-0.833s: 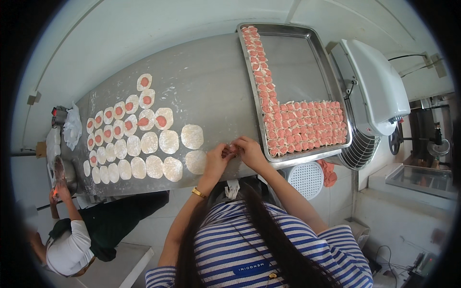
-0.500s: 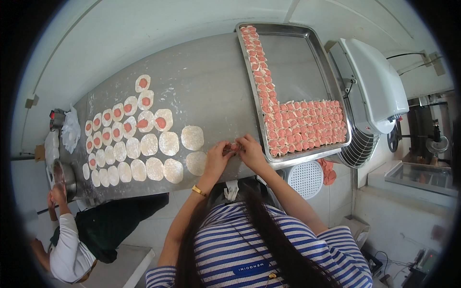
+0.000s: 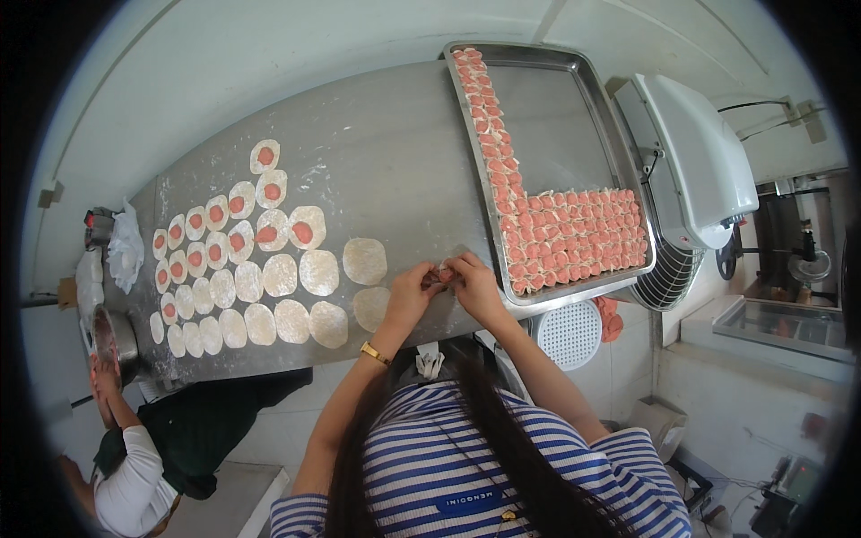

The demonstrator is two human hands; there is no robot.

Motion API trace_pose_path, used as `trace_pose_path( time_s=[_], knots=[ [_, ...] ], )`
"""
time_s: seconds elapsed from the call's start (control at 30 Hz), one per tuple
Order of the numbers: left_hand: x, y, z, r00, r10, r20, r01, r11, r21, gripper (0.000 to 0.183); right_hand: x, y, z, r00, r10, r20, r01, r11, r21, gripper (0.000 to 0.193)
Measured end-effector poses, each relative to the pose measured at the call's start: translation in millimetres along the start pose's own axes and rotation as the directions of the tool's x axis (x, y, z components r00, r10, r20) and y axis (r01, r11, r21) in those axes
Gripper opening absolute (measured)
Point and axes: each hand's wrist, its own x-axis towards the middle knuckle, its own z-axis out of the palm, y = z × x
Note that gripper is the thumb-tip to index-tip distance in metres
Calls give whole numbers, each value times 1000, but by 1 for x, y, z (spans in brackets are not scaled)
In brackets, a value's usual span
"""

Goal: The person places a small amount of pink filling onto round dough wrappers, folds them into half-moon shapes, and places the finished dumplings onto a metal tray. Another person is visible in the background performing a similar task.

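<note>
My left hand (image 3: pixel 413 294) and my right hand (image 3: pixel 475 289) meet at the front edge of the metal table (image 3: pixel 395 170). Between their fingertips they pinch a small open-topped dumpling (image 3: pixel 444 273) with pink filling; my fingers hide most of its wrapper. To the left lie rows of round floured dough wrappers (image 3: pixel 319 273), the closest ones beside my left hand. Farther back, several wrappers bear a lump of pink filling (image 3: pixel 307 233). Right of my right hand, a large metal tray (image 3: pixel 491 215) holds tightly packed dumplings (image 3: pixel 574 235) along its left side and front part.
At the far left a co-worker's hands (image 3: pixel 108 375) are at a metal bowl (image 3: pixel 126 345). A white plastic bag (image 3: pixel 126 244) lies near that end. A white machine (image 3: pixel 695 157) stands right of the tray. Below the tray's front are a white perforated round seat or lid (image 3: pixel 569 335) and a reddish cloth (image 3: pixel 610 320).
Both my hands keep their pinch on the dumpling, with slight finger movement. The co-worker's hands have shifted a little at the bowl. The whole view has tilted slightly.
</note>
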Motion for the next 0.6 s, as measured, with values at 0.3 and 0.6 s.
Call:
trace_pose_path(
  time_s=[0.3, 0.6],
  knots=[
    [9, -5, -10, 997, -61, 52, 63, 997, -47, 22, 7, -14, -6, 998, 13, 69, -4, 991, -135, 39],
    [100, -50, -188, 843, 153, -516, -65, 980, 186, 15, -1, -14, 4, 993, 38, 112, -6, 961, -275, 39]
  ],
)
